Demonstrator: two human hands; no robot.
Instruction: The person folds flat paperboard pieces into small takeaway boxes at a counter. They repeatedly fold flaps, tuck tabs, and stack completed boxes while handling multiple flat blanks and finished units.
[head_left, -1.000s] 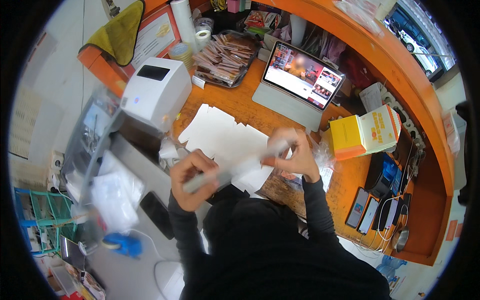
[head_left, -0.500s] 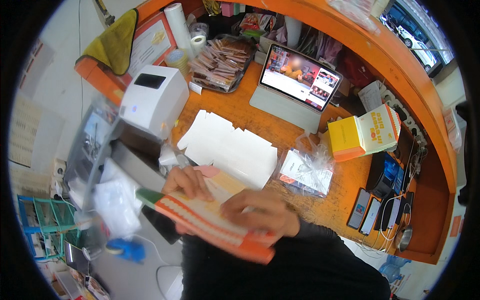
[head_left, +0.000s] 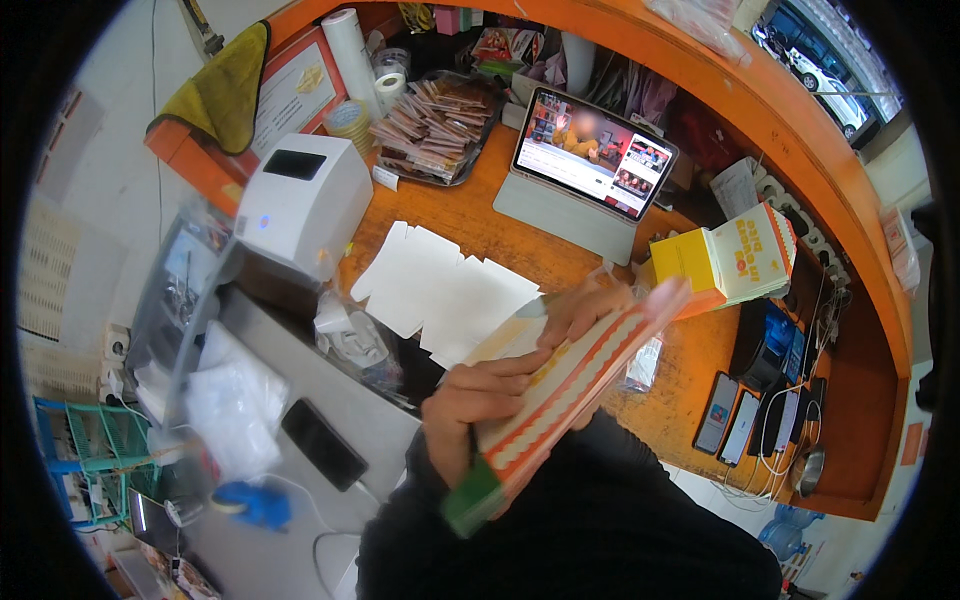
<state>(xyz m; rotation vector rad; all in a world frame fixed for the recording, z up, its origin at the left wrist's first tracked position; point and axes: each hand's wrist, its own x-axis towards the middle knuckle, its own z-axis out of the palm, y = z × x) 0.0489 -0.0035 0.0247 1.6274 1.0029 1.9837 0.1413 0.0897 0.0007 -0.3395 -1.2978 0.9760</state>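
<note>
A printer (head_left: 305,205) is being carried at the left of the tabletop (head_left: 470,215), loose sheets (head_left: 440,290) just to its right, a tablet (head_left: 590,160) behind them, stacked boxes (head_left: 730,260) farther right.

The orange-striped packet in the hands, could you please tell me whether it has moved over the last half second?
Yes. The striped packet has swung up and to the right: its far end now reaches toward the yellow box, no longer below the white sheets.

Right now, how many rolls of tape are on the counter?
2, side by side left of the tray of packets: a yellowish roll and a white roll behind it. Clutter may hide others.
</note>
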